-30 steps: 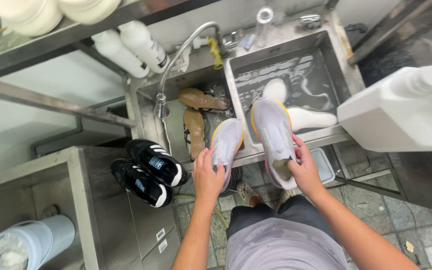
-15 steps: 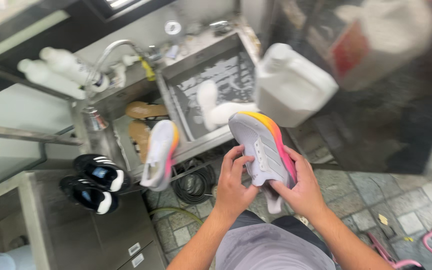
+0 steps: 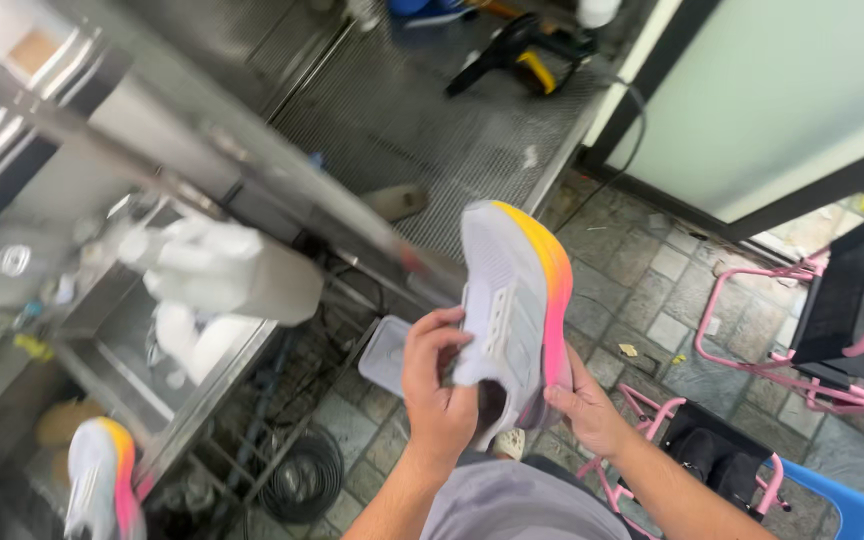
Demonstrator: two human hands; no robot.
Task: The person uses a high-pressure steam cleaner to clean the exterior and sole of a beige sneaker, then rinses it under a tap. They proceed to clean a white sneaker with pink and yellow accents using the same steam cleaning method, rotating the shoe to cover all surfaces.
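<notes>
Two white mesh running shoes with orange-to-pink foam soles show. One shoe [image 3: 512, 315] is in both hands: the left hand [image 3: 439, 385] has its fingers [image 3: 442, 330] curled over the collar and side, and the right hand [image 3: 584, 405] is clasped under the heel, thumb on the sole edge. The second shoe [image 3: 99, 480] stands well to the left of the left fingers, on the rim of a steel sink [image 3: 152, 400]. One white plastic jug [image 3: 227, 275] is blurred above that sink. Below the fingers lies grey stone-tiled floor [image 3: 652, 290]; beyond the fingertips, a perforated metal platform [image 3: 422, 110]. Pink tubular chairs [image 3: 832, 330] stand right of the right hand; their number is unclear.
</notes>
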